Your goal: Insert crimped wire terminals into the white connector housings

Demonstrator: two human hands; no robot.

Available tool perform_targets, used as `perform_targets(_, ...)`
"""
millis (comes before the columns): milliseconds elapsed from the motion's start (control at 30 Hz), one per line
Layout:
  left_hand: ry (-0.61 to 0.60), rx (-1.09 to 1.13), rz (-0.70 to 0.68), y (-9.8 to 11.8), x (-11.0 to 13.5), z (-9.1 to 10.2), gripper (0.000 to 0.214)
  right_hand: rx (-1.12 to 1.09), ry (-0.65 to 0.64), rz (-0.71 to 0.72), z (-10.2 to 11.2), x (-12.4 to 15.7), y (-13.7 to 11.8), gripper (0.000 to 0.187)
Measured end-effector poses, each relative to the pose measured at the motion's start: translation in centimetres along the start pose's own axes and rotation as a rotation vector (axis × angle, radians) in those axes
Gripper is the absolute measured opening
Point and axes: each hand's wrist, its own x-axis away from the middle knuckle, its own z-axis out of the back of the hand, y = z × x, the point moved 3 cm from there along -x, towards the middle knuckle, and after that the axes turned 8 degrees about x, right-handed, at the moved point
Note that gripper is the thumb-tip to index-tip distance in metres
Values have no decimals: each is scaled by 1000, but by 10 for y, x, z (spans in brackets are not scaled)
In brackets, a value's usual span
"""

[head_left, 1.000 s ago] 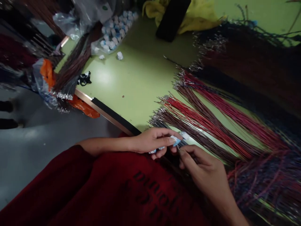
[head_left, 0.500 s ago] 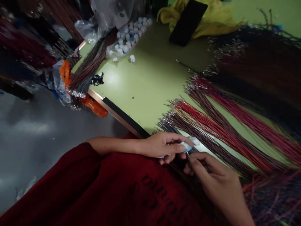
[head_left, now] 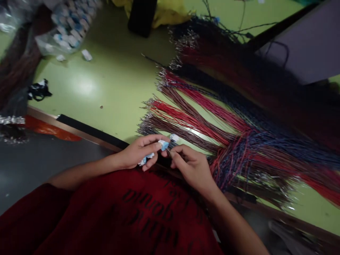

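My left hand (head_left: pixel 140 153) is closed round small white and blue plastic connectors (head_left: pixel 162 144) at the near edge of the green table (head_left: pixel 111 81). My right hand (head_left: pixel 191 166) sits just to its right, fingers pinched on the tip of a thin wire that meets the connector. Another small white connector (head_left: pixel 174 137) lies on the table just beyond my fingertips. Bundles of red, brown and blue wires (head_left: pixel 212 120) with bare metal ends fan out across the table right behind both hands.
A clear bag of white and blue connectors (head_left: pixel 66 28) lies at the far left, with two loose ones (head_left: pixel 86 54) beside it. A black phone (head_left: pixel 140 16) rests on yellow cloth at the back. More wire bundles (head_left: pixel 13 81) hang at the left edge. A grey board (head_left: pixel 310 49) stands at the back right.
The view has swung to the right, so the table things have slid left in the picture. Both hands stay together at the table edge, still working the connector and wire.
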Motion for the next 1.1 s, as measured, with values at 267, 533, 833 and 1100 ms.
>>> perform_targets(267, 35, 11, 26, -3, 2, 2, 37, 81, 54, 76, 2, 3, -4, 20)
perform_targets(533, 30, -107, -13, -3, 3, 1, 38, 10, 19, 94, -2, 3, -4, 19)
perform_targets(833, 42, -103, 8, -2, 3, 1, 38, 71, 26, 113, -2, 3, -5, 20)
perform_targets(1100, 23, -161, 38, -3, 1, 3, 38, 47, -3, 109, -7, -2, -4, 20)
